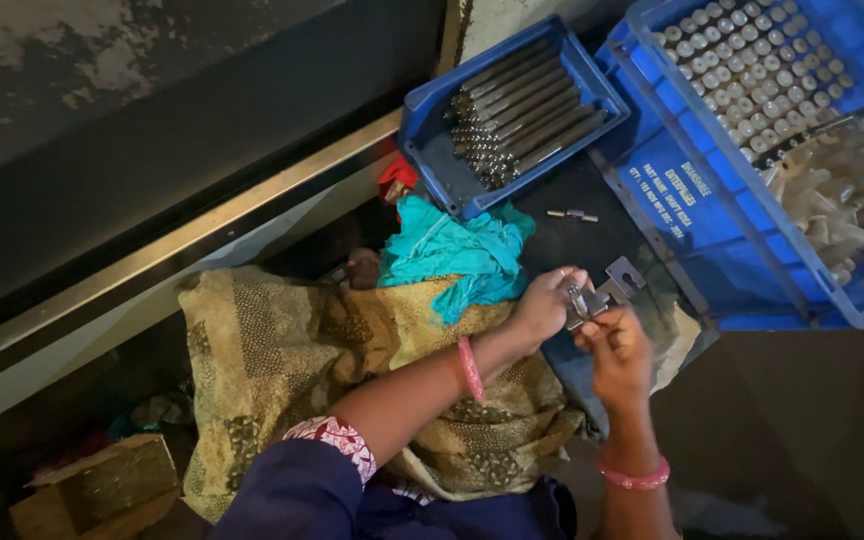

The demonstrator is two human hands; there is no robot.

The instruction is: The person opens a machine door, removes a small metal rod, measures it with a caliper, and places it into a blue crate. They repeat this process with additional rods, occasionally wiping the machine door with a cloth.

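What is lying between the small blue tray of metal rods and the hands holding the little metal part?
In the head view, a short metal pin lies on the dark mat between the small blue tray and the left hand and right hand.

We look down on our left hand (544, 300) and right hand (616, 348), which meet over a small grey metal bracket (592, 298) gripped between the fingers of both. Beneath our arms lies a gold patterned cloth (282, 350), with a crumpled teal rag (457, 252) beside it. Farther off sit a small blue plastic tray of dark steel pins (512, 110) and a large blue plastic crate of upright metal and white cylindrical parts (782, 130).
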